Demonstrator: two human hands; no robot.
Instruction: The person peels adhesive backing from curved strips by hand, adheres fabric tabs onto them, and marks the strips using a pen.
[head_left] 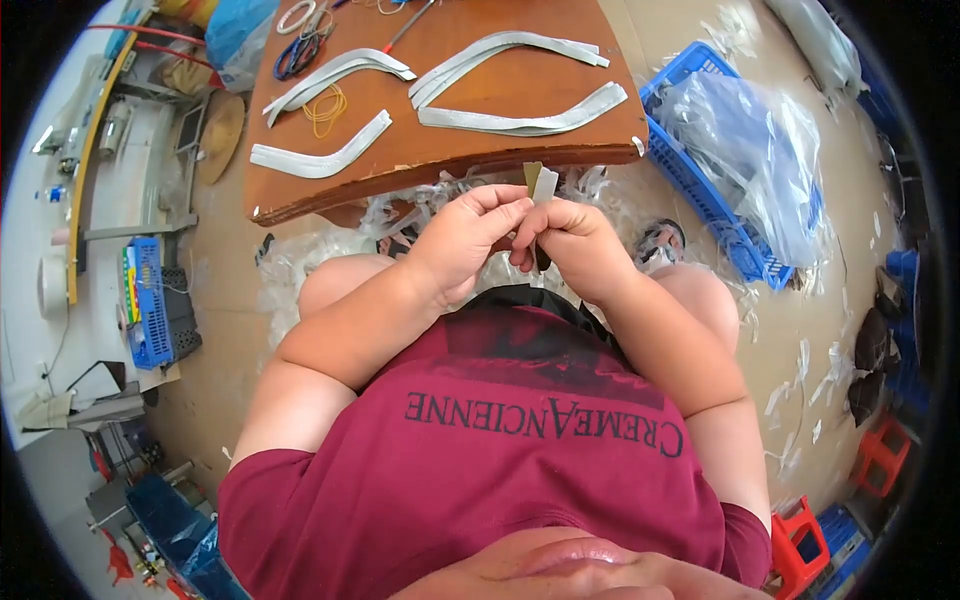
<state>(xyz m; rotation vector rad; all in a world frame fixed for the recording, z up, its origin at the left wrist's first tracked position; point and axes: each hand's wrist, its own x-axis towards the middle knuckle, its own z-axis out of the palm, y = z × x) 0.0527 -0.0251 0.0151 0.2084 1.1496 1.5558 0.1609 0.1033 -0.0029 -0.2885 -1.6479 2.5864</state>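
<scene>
In front of my lap I hold a short strip with a white face and an olive-brown face (542, 186). My left hand (472, 228) is closed, its thumb and forefinger pinching near the strip. My right hand (575, 240) is closed around the strip's middle, its fingers curled against those of my left. Part of the strip is hidden behind the fingers. On the brown table (470, 150) beyond lie several bent bundles of whitish-grey strips (525, 118), with yellow rubber bands (325, 110) near the left ones.
Scissors (300, 55), a white ring (295, 17) and a red-tipped rod (408, 27) lie at the table's back left. A blue basket (700, 190) with clear plastic bags stands right. White scraps (310, 260) litter the floor. Red stools (800, 545) stand at lower right.
</scene>
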